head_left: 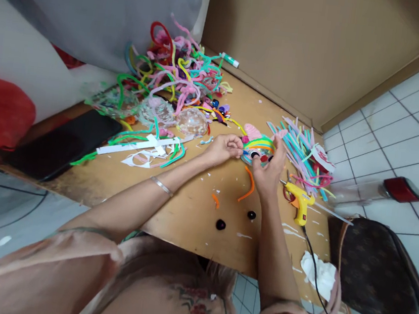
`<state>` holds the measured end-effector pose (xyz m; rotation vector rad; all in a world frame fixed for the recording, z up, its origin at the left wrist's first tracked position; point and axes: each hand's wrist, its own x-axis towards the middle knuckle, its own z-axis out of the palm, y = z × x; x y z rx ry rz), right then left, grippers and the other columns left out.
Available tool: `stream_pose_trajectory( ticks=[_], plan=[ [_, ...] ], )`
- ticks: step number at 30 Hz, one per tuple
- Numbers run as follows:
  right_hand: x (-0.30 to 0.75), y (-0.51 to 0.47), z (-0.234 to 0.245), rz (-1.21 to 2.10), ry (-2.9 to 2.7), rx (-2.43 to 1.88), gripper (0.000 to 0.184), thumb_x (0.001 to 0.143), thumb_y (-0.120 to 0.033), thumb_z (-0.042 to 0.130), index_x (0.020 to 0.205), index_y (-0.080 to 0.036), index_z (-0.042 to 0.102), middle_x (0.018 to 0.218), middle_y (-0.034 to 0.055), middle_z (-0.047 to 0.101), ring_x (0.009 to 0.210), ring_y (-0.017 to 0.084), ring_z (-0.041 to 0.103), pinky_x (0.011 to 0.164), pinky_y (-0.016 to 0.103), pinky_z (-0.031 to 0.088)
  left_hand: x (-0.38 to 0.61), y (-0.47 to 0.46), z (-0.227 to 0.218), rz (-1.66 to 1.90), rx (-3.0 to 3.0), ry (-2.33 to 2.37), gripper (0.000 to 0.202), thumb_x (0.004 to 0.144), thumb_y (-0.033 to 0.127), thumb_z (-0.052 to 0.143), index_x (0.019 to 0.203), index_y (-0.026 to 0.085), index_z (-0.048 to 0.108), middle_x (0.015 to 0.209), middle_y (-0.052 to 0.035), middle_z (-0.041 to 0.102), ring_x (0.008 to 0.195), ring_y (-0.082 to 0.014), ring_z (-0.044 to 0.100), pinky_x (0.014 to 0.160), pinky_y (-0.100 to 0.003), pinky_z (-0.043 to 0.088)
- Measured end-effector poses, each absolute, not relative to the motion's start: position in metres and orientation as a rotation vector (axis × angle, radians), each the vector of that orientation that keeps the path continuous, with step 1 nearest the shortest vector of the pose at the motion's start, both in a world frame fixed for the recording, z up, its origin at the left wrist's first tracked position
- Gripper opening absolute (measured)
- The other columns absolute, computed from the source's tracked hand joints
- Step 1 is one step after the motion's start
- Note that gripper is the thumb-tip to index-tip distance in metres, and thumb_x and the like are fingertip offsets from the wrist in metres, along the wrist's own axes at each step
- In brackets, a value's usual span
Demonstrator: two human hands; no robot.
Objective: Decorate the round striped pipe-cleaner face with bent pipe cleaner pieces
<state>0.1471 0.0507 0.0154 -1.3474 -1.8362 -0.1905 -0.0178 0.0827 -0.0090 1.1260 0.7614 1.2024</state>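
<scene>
A clear plastic ball craft [261, 144] sits on the table between my hands, with rainbow pipe-cleaner bands, pink ear shapes, black eyes and a red nose. My left hand [225, 147] is closed at its left side, fingertips pinching a short blue pipe cleaner [245, 153] against the ball. My right hand [270, 170] grips the ball from the right, thumb in front and fingers up its side. Nearer my body lie an orange pipe-cleaner piece [251, 185] and two black round pieces, one of them [220, 224] close to the table edge.
A yellow glue gun [302, 204] with a black cord lies right of my right hand, beside scissors and a pipe-cleaner bundle [298, 145]. Tangled pipe cleaners [181, 72], clear balls [193, 122] and paper scraps [149, 152] spread left. A brown bag [379, 269] stands at the right edge.
</scene>
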Motion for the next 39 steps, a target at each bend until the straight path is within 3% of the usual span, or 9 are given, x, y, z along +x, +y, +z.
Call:
stream_pose_trajectory(
  ticks=[6, 12, 19, 26, 31, 39],
  plan=[
    [0.141, 0.043, 0.015, -0.242, -1.888, -1.395, 0.055, 0.083, -0.033, 0.054, 0.136, -0.021, 0.043, 0.135, 0.0163, 0.053, 0.126, 0.032, 0.049, 0.105, 0.052, 0.038, -0.019, 0.085, -0.009, 1.198, 1.172, 0.718, 0.024, 0.067, 0.013, 0.078, 0.075, 0.014, 0.055, 0.057, 0.0033, 0.062, 0.053, -0.0072, 0.058, 0.059, -0.019, 0.044],
    [0.138, 0.034, 0.022, -0.355, -1.943, -1.393, 0.015, 0.088, -0.029, 0.056, 0.098, -0.024, 0.066, 0.132, 0.0117, 0.055, 0.127, 0.031, 0.049, 0.105, 0.055, 0.03, -0.019, 0.08, -0.009, 1.196, 1.15, 0.639, 0.028, 0.068, 0.015, 0.08, 0.076, 0.014, 0.053, 0.059, 0.0043, 0.061, 0.054, -0.0064, 0.057, 0.06, -0.019, 0.044],
    [0.134, 0.035, 0.02, -0.332, -1.987, -1.394, 0.013, 0.089, -0.026, 0.053, 0.085, -0.023, 0.065, 0.126, 0.01, 0.059, 0.127, 0.03, 0.049, 0.105, 0.055, 0.028, -0.016, 0.08, -0.005, 1.183, 1.224, 0.606, 0.024, 0.069, 0.013, 0.076, 0.077, 0.015, 0.053, 0.061, 0.0057, 0.056, 0.056, -0.0058, 0.052, 0.06, -0.02, 0.04],
    [0.133, 0.038, 0.021, -0.318, -1.961, -1.393, 0.015, 0.091, -0.027, 0.051, 0.085, -0.022, 0.064, 0.122, 0.01, 0.06, 0.121, 0.028, 0.053, 0.103, 0.051, 0.031, -0.013, 0.079, -0.008, 1.223, 1.266, 0.638, 0.017, 0.07, 0.008, 0.068, 0.081, 0.014, 0.057, 0.066, 0.0044, 0.058, 0.058, -0.0052, 0.052, 0.061, -0.019, 0.041],
    [0.134, 0.04, 0.02, -0.297, -1.951, -1.377, 0.014, 0.091, -0.029, 0.052, 0.086, -0.022, 0.063, 0.121, 0.0105, 0.06, 0.119, 0.027, 0.054, 0.102, 0.05, 0.033, -0.015, 0.081, -0.01, 1.188, 1.266, 0.726, 0.007, 0.072, 0.012, 0.068, 0.078, 0.011, 0.064, 0.06, 0.0026, 0.06, 0.056, -0.0065, 0.054, 0.06, -0.02, 0.042],
    [0.141, 0.042, 0.017, -0.194, -1.8, -1.333, 0.025, 0.091, -0.031, 0.049, 0.111, -0.019, 0.057, 0.12, 0.0147, 0.059, 0.118, 0.028, 0.053, 0.1, 0.048, 0.041, -0.018, 0.082, -0.01, 1.147, 1.232, 0.78, 0.004, 0.074, 0.012, 0.068, 0.077, 0.011, 0.068, 0.056, 0.0024, 0.061, 0.053, -0.0063, 0.053, 0.058, -0.02, 0.042]
  ],
)
